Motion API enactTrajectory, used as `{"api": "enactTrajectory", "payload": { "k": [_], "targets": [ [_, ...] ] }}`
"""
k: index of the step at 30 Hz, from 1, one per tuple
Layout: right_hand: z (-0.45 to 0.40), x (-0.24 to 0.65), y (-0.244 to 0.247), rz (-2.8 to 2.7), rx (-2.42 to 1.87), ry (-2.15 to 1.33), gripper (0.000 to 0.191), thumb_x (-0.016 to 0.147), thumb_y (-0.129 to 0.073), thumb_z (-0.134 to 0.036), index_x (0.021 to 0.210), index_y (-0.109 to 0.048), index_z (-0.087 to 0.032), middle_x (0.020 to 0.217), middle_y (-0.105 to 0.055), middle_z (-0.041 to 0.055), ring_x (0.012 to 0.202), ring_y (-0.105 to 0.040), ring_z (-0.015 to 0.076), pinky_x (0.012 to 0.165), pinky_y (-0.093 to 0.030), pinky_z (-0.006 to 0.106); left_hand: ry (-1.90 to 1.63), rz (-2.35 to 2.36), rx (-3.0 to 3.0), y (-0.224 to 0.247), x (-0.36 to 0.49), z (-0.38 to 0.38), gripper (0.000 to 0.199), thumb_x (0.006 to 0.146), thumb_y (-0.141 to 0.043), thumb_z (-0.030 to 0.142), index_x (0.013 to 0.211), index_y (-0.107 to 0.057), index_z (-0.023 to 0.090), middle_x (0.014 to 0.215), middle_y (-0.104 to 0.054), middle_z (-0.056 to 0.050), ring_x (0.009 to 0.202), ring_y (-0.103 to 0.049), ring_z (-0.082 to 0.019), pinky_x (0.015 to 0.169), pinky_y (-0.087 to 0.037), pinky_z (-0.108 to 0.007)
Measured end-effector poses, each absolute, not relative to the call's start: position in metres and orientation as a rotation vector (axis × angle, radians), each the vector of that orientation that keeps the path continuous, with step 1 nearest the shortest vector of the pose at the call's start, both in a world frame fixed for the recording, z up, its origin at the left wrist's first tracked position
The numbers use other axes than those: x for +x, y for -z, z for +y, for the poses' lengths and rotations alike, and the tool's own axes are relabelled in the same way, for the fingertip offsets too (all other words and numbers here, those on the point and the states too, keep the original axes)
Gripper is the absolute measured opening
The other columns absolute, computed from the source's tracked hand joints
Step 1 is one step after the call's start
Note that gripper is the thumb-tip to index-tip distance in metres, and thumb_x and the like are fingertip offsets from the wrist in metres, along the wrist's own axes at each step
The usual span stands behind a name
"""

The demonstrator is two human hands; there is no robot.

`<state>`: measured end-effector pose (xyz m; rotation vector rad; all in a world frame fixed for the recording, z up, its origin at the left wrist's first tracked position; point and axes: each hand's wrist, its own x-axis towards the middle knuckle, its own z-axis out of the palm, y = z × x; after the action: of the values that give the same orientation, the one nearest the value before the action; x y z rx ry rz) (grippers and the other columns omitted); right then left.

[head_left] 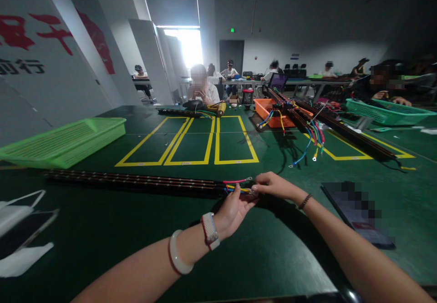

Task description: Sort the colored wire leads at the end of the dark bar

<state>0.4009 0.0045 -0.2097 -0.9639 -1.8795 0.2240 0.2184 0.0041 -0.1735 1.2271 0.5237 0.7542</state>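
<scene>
Right now, a long black bundle [136,184] of rods lies crosswise on the near part of the green table [280,257], with coloured leads at its right end. Both hands meet at those leads, close together. The right hand [278,186], a dark bracelet [305,201] on its wrist, has thumb and fingers pinched together on the lead ends [251,192]. Below them is the left hand [234,214], palm partly turned up and thumb beside the yellow and blue leads; whether it grips them or just supports them, I can't tell. A watch [210,231] and a pale bangle [180,253] circle the left arm. The pink lead [235,182] runs just above the others and ends in a metal ring.

Beyond the bundle, yellow outlines [236,161] mark the tabletop, with a light green basket [68,141] to the left. More black bundles [351,133] lie farther right, some crossing an orange basket [264,112], their ring-tipped leads hanging out. Near the right forearm sits a dark flat object [351,212], possibly a phone or case, though it is pixelated. Across the table, a person [210,94] sits with hands raised near the face.
</scene>
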Motion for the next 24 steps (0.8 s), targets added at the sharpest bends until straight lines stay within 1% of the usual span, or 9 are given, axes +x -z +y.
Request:
{"api": "enactTrajectory", "payload": {
  "k": [2,4,7,12,14,17,20,22,24],
  "targets": [
    [-0.001,0.396,0.207,-1.971,-0.951,-0.121,0.047,0.083,-0.051,-0.056,0.064,-0.056,-0.012,0.061,-0.051,-0.0003,0.058,-0.044,0.0092,0.054,-0.03,0.02,-0.761,0.526,1.234,0.174,0.218,0.004,0.037,0.092,-0.037,0.039,0.089,-0.059,0.009,0.091,-0.064,-0.015,0.099,-0.059,-0.021,0.098,-0.04,-0.039],
    [-0.004,0.391,0.206,-2.017,-0.96,-0.029,0.044,0.086,-0.049,-0.051,0.067,-0.058,-0.013,0.063,-0.053,0.0004,0.059,-0.045,0.0091,0.055,-0.03,0.02,-0.768,0.526,1.233,0.175,0.218,0.005,0.035,0.091,-0.04,0.038,0.087,-0.059,0.009,0.091,-0.063,-0.016,0.1,-0.058,-0.022,0.098,-0.039,-0.038],
    [-0.005,0.387,0.205,-1.984,-1.012,0.055,0.043,0.09,-0.044,-0.047,0.068,-0.06,-0.013,0.066,-0.056,0.0014,0.059,-0.046,0.0089,0.055,-0.031,0.02,-0.772,0.524,1.235,0.175,0.219,0.007,0.036,0.091,-0.041,0.039,0.091,-0.059,0.009,0.098,-0.063,-0.018,0.102,-0.058,-0.023,0.098,-0.038,-0.04],
    [0.005,0.391,0.209,-1.818,-1.143,0.075,0.043,0.09,-0.045,-0.045,0.065,-0.058,-0.013,0.061,-0.055,0.0009,0.056,-0.045,0.0089,0.052,-0.028,0.02,-0.735,0.612,1.319,0.17,0.219,0.003,0.04,0.092,-0.036,0.041,0.099,-0.056,0.007,0.096,-0.064,-0.021,0.094,-0.063,-0.024,0.093,-0.041,-0.042],
    [0.012,0.393,0.212,-1.794,-1.152,0.061,0.041,0.089,-0.047,-0.045,0.067,-0.058,-0.013,0.062,-0.055,0.001,0.056,-0.046,0.0092,0.051,-0.027,0.02,-0.707,0.639,1.348,0.168,0.219,0.001,0.044,0.092,-0.033,0.042,0.095,-0.057,0.005,0.094,-0.065,-0.022,0.089,-0.064,-0.024,0.091,-0.043,-0.041],
    [0.019,0.392,0.215,-1.766,-1.174,0.107,0.038,0.09,-0.047,-0.042,0.07,-0.06,-0.013,0.065,-0.057,0.0014,0.057,-0.048,0.0095,0.052,-0.028,0.02,-0.657,0.644,1.378,0.167,0.217,-0.002,0.054,0.091,-0.031,0.048,0.084,-0.06,0.004,0.09,-0.066,-0.023,0.081,-0.065,-0.023,0.084,-0.046,-0.036],
    [0.021,0.389,0.213,-1.686,-1.248,0.238,0.033,0.09,-0.049,-0.041,0.075,-0.064,-0.016,0.07,-0.06,0.0021,0.061,-0.05,0.0106,0.053,-0.028,0.021,-0.666,0.644,1.384,0.168,0.215,-0.001,0.054,0.09,-0.033,0.051,0.079,-0.061,0.006,0.076,-0.066,-0.017,0.069,-0.064,-0.019,0.071,-0.047,-0.03],
    [0.021,0.387,0.21,-1.627,-1.286,0.327,0.03,0.089,-0.05,-0.042,0.08,-0.067,-0.018,0.074,-0.062,0.0025,0.065,-0.053,0.0117,0.054,-0.029,0.021,-0.688,0.638,1.384,0.168,0.214,-0.001,0.05,0.088,-0.037,0.051,0.08,-0.061,0.008,0.065,-0.063,-0.01,0.06,-0.06,-0.016,0.062,-0.044,-0.026],
    [0.022,0.386,0.207,-1.581,-1.308,0.391,0.029,0.089,-0.051,-0.042,0.083,-0.067,-0.019,0.075,-0.063,0.0026,0.068,-0.054,0.0125,0.056,-0.03,0.022,-0.697,0.631,1.387,0.168,0.213,-0.001,0.049,0.088,-0.039,0.051,0.08,-0.062,0.009,0.058,-0.059,-0.006,0.054,-0.056,-0.013,0.057,-0.041,-0.023]
  ]
}}
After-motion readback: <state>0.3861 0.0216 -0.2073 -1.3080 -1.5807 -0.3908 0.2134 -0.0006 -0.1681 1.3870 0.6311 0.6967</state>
